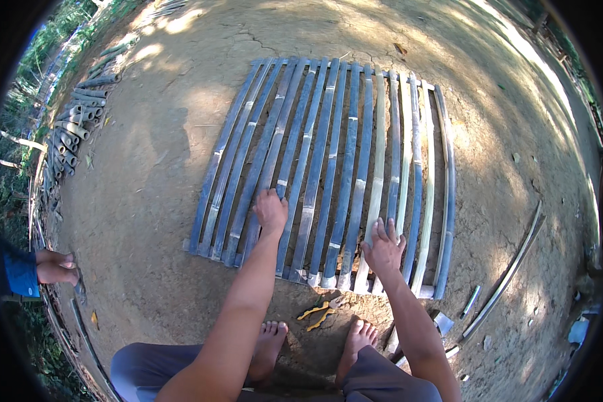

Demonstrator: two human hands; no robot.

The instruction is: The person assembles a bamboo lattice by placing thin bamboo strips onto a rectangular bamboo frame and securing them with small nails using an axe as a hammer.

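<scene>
A panel of long bamboo slats [333,154] lies on the ground before me, the slats set side by side with gaps over cross pieces. Most slats are bluish grey; a few on the right are pale. My left hand [271,211] is at the left middle of the panel, its fingers curled down round a slat. Near the panel's front right, my right hand [384,248] lies on the slats with its fingers stretched apart. Pliers with yellow handles [317,313] rest on the soil just below the front edge, between my bare feet.
Right of my right forearm lie a flat grey metal piece [442,323], a short shiny tube [471,301] and long curved strips [506,278]. Cut bamboo poles [74,130] are piled at the far left. Another person's feet [55,268] are at the left edge.
</scene>
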